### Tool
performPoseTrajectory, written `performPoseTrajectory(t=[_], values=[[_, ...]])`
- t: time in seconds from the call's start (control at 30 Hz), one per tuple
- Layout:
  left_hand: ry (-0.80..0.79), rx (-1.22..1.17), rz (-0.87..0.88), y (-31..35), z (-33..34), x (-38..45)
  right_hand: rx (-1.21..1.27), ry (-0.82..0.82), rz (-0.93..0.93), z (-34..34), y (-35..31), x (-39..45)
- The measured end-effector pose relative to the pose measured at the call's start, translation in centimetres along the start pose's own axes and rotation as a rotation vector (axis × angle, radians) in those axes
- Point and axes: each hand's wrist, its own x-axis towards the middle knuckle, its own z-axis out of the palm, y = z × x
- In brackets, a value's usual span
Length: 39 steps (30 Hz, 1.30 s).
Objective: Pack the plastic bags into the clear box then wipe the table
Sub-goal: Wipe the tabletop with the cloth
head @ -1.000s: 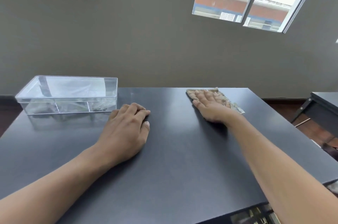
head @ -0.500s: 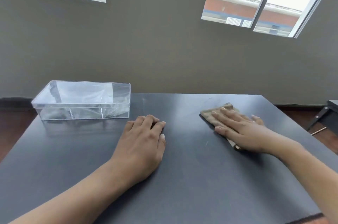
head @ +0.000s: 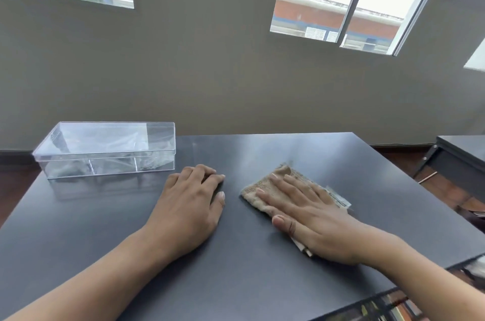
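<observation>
A clear box [head: 105,150] with its lid on stands at the back left of the dark table [head: 262,268]; crumpled plastic bags [head: 147,163] show through its walls. My right hand [head: 307,210] lies flat, fingers spread, pressing a beige cloth [head: 259,187] onto the table right of centre. My left hand [head: 191,202] rests palm down on the bare table just left of the cloth, fingers slightly curled, holding nothing.
A grey wall with windows rises right behind the table. A second dark table [head: 462,152] stands to the right across a gap of red floor. The table's near edge runs along the lower right.
My right hand has dragged the cloth from the far right part of the table toward me and leftward, close to my left hand. The left hand and the box have stayed put.
</observation>
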Motion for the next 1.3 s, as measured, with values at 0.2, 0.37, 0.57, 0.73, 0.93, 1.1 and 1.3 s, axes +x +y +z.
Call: performPoseTrajectory(t=[0.2,0.37,0.57,0.73,0.93,1.1,1.3], values=[[0.011,-0.021,0.014,-0.3,0.1,0.3,-0.045,0.041,0.297,-1.2,6.8,2.7],[0.018,-0.046,0.016,-0.5,0.4,0.8,0.024,0.087,0.440,-2.8,9.3,11.3],[0.021,-0.108,-0.017,-0.6,0.0,0.7,0.062,0.038,0.199,-1.7,2.5,11.5],[0.023,-0.140,-0.027,-0.4,-0.2,0.6,0.029,0.056,-0.006,0.6,-1.0,1.8],[-0.004,-0.076,0.001,-0.4,0.2,0.7,0.058,0.071,0.244,-0.9,8.6,1.2],[0.005,-0.089,-0.003,0.1,0.7,1.5,0.052,0.115,0.550,-3.2,13.8,11.2],[0.040,-0.108,-0.040,-0.6,0.6,1.5,0.102,0.064,0.256,-2.3,3.9,15.3]])
